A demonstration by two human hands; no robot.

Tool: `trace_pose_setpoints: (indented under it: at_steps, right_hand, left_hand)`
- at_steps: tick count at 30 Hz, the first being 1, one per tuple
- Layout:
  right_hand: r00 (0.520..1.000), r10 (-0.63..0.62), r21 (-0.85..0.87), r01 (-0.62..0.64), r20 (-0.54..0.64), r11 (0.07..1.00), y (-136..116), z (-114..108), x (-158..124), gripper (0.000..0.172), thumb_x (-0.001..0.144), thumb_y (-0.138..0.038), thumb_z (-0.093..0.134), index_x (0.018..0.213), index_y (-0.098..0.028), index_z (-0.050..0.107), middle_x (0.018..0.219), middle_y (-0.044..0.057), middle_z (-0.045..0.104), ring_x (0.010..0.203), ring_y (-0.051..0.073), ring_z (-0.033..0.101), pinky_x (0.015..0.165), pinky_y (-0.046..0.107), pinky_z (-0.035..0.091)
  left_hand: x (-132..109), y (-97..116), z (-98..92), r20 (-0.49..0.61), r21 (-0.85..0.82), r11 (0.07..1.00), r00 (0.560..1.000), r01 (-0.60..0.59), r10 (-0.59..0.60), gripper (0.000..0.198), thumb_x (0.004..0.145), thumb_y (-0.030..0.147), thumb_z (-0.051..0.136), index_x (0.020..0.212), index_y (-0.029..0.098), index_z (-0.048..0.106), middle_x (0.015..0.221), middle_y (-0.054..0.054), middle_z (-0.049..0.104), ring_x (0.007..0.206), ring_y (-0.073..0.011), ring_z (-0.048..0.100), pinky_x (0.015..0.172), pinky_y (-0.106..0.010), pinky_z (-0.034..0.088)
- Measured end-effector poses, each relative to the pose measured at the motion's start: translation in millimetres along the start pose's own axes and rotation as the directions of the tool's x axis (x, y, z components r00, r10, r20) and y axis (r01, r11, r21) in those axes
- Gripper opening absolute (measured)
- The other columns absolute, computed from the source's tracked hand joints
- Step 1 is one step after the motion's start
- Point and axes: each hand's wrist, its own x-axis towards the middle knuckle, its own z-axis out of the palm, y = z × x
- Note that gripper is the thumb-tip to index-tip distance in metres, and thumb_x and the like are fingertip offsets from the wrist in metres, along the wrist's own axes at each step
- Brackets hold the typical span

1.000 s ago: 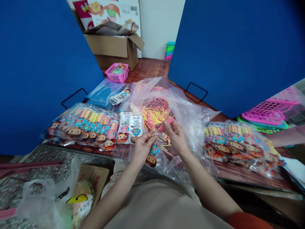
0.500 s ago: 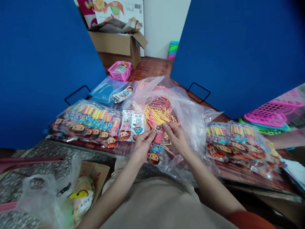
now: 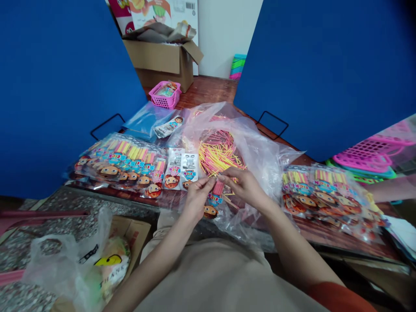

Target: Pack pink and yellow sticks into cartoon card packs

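Observation:
A small clear pouch (image 3: 214, 199) printed with a cartoon face and the word "Stick" hangs upright between my hands, pink sticks showing inside it. My left hand (image 3: 199, 197) pinches the pouch's top edge at its left corner. Thumb and finger of my right hand (image 3: 243, 184) are closed at the right side of that top edge, almost touching the left fingertips. Just beyond them, a heap of thin pink and yellow sticks (image 3: 216, 156) lies in a large open plastic bag (image 3: 256, 151). Two pouches (image 3: 189, 168) rest beside my left hand.
Filled pouches lie in a pile at left (image 3: 120, 160) and another at right (image 3: 325, 190). A pink basket (image 3: 165, 96) and an open carton (image 3: 156, 56) stand behind. Blue panels (image 3: 65, 86) flank the table (image 3: 208, 89). At far right, someone's forearm (image 3: 393, 188) shows near stacked pink baskets (image 3: 364, 156).
My right hand has turned at the wrist, its fingers curling closer along the pouch's top edge. My left hand keeps its pinch. The view has shifted slightly.

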Motion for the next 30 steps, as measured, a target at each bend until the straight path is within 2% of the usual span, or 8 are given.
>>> trace_pose_setpoints:
  at_steps: [5, 7, 12, 14, 16, 19, 24, 30]
  right_hand:
    - [0.998, 0.065, 0.049, -0.064, -0.004, 0.997, 2, 2, 0, 0.042, 0.096, -0.050, 0.046, 0.074, -0.017, 0.058, 0.066, -0.001, 0.055, 0.062, 0.012, 0.049, 0.059, 0.025, 0.033]
    - [0.997, 0.083, 0.072, -0.083, 0.003, 0.994, 4, 4, 0, 0.046, 0.095, -0.052, 0.046, 0.066, -0.017, 0.052, 0.060, -0.002, 0.048, 0.058, 0.011, 0.044, 0.056, 0.025, 0.029]
    - [0.975, 0.183, 0.211, -0.155, -0.123, 0.965, 11, 5, -1, 0.049, 0.092, -0.055, 0.049, 0.060, -0.019, 0.046, 0.055, -0.005, 0.036, 0.054, 0.010, 0.035, 0.054, 0.025, 0.026]
    - [0.974, 0.194, 0.289, -0.153, -0.119, 0.945, 9, 5, -2, 0.043, 0.091, -0.055, 0.050, 0.070, -0.018, 0.055, 0.060, -0.004, 0.044, 0.058, 0.011, 0.041, 0.056, 0.025, 0.031]
    - [0.966, 0.224, 0.411, -0.153, -0.130, 0.899, 6, 7, -4, 0.038, 0.088, -0.055, 0.056, 0.097, -0.019, 0.060, 0.068, -0.003, 0.053, 0.061, 0.012, 0.047, 0.057, 0.024, 0.036]
    - [0.952, 0.287, 0.591, -0.173, -0.104, 0.788, 4, 16, -8, 0.058, 0.077, -0.054, 0.069, 0.121, -0.021, 0.051, 0.073, -0.003, 0.058, 0.061, 0.012, 0.052, 0.055, 0.024, 0.040]
    - [0.951, 0.306, 0.641, -0.213, -0.036, 0.737, 13, 31, -11, 0.043, 0.071, -0.059, 0.073, 0.073, -0.019, 0.059, 0.065, -0.002, 0.057, 0.059, 0.012, 0.052, 0.057, 0.026, 0.043]
    - [0.931, 0.345, 0.612, -0.203, -0.121, 0.764, 5, 40, -11, 0.043, 0.072, -0.059, 0.071, 0.080, -0.018, 0.063, 0.068, 0.002, 0.064, 0.060, 0.015, 0.058, 0.059, 0.029, 0.049]
  left_hand:
    - [-1, 3, 2.0, -0.001, -0.023, 0.999, 1.000, 0.029, -0.029, 0.034, 0.061, 0.043, 0.083, 0.081, 0.015, 0.077, 0.078, -0.004, 0.074, 0.076, -0.0148, 0.063, 0.076, -0.026, 0.048]
    - [-2, 5, 0.2, 0.029, 0.035, 0.996, 0.996, 0.079, -0.080, 0.036, 0.059, 0.042, 0.085, 0.082, 0.015, 0.077, 0.076, -0.004, 0.073, 0.073, -0.0143, 0.063, 0.075, -0.026, 0.047]
    - [-3, 5, -5.2, 0.181, 0.260, 0.944, 0.950, 0.202, -0.253, 0.039, 0.050, 0.033, 0.090, 0.081, 0.013, 0.076, 0.071, -0.003, 0.072, 0.065, -0.0134, 0.061, 0.067, -0.025, 0.045]
    - [-3, 3, -5.1, 0.169, 0.246, 0.951, 0.958, 0.188, -0.233, 0.036, 0.051, 0.034, 0.089, 0.077, 0.013, 0.076, 0.071, -0.003, 0.072, 0.064, -0.0132, 0.060, 0.066, -0.025, 0.045]
    - [-3, 1, -4.2, 0.144, 0.206, 0.965, 0.970, 0.165, -0.196, 0.036, 0.050, 0.035, 0.089, 0.076, 0.014, 0.075, 0.070, -0.003, 0.072, 0.062, -0.0129, 0.059, 0.064, -0.025, 0.045]
    - [-1, 1, -3.3, 0.127, 0.177, 0.975, 0.979, 0.134, -0.158, 0.036, 0.050, 0.035, 0.089, 0.075, 0.014, 0.075, 0.070, -0.003, 0.072, 0.060, -0.0127, 0.058, 0.065, -0.026, 0.046]
    - [3, 2, -4.6, 0.129, 0.225, 0.968, 0.981, 0.111, -0.142, 0.036, 0.049, 0.038, 0.088, 0.074, 0.015, 0.075, 0.068, -0.003, 0.071, 0.068, -0.0165, 0.062, 0.070, -0.028, 0.048]
    - [-5, 6, -9.8, 0.096, 0.288, 0.957, 0.995, 0.008, -0.038, 0.032, 0.061, 0.039, 0.081, 0.082, 0.015, 0.076, 0.078, -0.005, 0.074, 0.075, -0.0200, 0.064, 0.069, -0.028, 0.048]
